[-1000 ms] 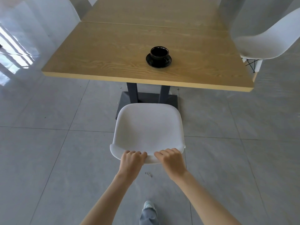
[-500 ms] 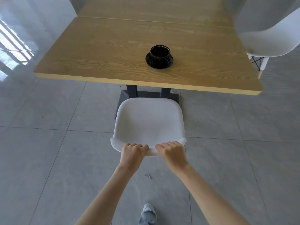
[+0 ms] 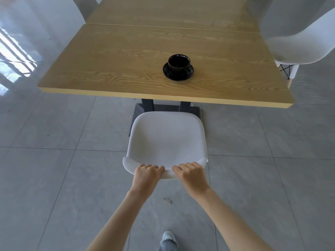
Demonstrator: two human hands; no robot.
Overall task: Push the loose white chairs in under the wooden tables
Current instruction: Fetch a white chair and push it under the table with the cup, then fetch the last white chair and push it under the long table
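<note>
- Glossy grey floor tiles [image 3: 45,187] run across the left side; by the look of them a chair's feet should slide rather than catch, though the legs of the chair in hand are hidden beneath its seat.
- The left hand [image 3: 146,176] grips the top edge of the white plastic chair [image 3: 167,142]'s backrest, fingers curled together over the rim.
- The chair stands on the floor just short of the near edge of the wooden table [image 3: 126,69], seat facing the dark pedestal base [image 3: 167,108], not yet under the top.
- Its moulded shell looks light and stiff, so it would likely take an even two-handed push without flexing; the backrest rim is the natural hold.
- A black cup on its saucer [image 3: 178,69] sits on the table ahead and could rattle if the chair bumps the table.
- The right hand [image 3: 193,176] holds the same rim close beside the left, fingers likewise curled.
- A second white chair [image 3: 299,44] stands at the table's right side.
</note>
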